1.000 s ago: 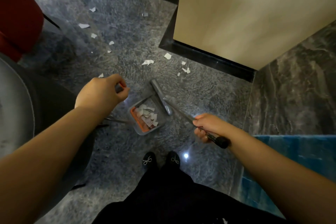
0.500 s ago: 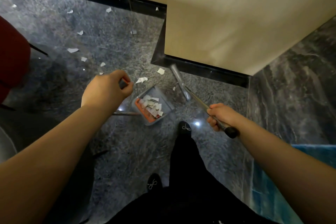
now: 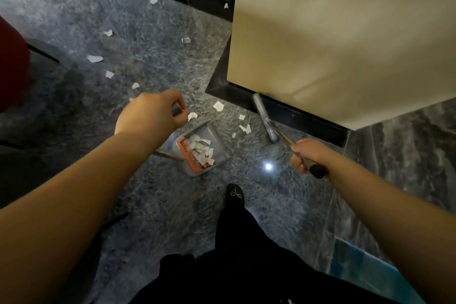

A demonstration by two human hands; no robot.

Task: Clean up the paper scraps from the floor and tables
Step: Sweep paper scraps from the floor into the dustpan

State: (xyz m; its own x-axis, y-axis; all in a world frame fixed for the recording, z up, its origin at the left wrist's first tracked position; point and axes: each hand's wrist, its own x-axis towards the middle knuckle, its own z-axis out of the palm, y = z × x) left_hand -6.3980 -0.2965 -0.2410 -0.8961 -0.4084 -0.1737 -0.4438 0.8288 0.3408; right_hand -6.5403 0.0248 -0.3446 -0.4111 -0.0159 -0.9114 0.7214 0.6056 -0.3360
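- The left hand (image 3: 150,112) is curled in a fist round the top of a handle, whose grey and orange end shows between thumb and fingers.
- Below that hand sits the dustpan (image 3: 217,140), a grey tray on the floor (image 3: 148,57), open toward the wall.
- A heap of white scraps (image 3: 201,149) lies inside the dustpan against its orange back edge.
- The right hand (image 3: 308,153) grips the broom (image 3: 265,116) by its thin metal shaft, fingers wrapped tight, with the black end cap sticking out behind the palm.
- The broom's grey head lies near the black skirting (image 3: 296,113) at the foot of the beige wall (image 3: 333,32).
- Loose scraps (image 3: 218,106) lie on the floor between dustpan and broom head, just ahead of the pan's open side.
- More scraps are scattered farther off across the dark marble, toward the upper left.
- One black shoe (image 3: 235,192) stands on the floor below the dustpan.
- A red seat (image 3: 12,64) shows at the left edge.
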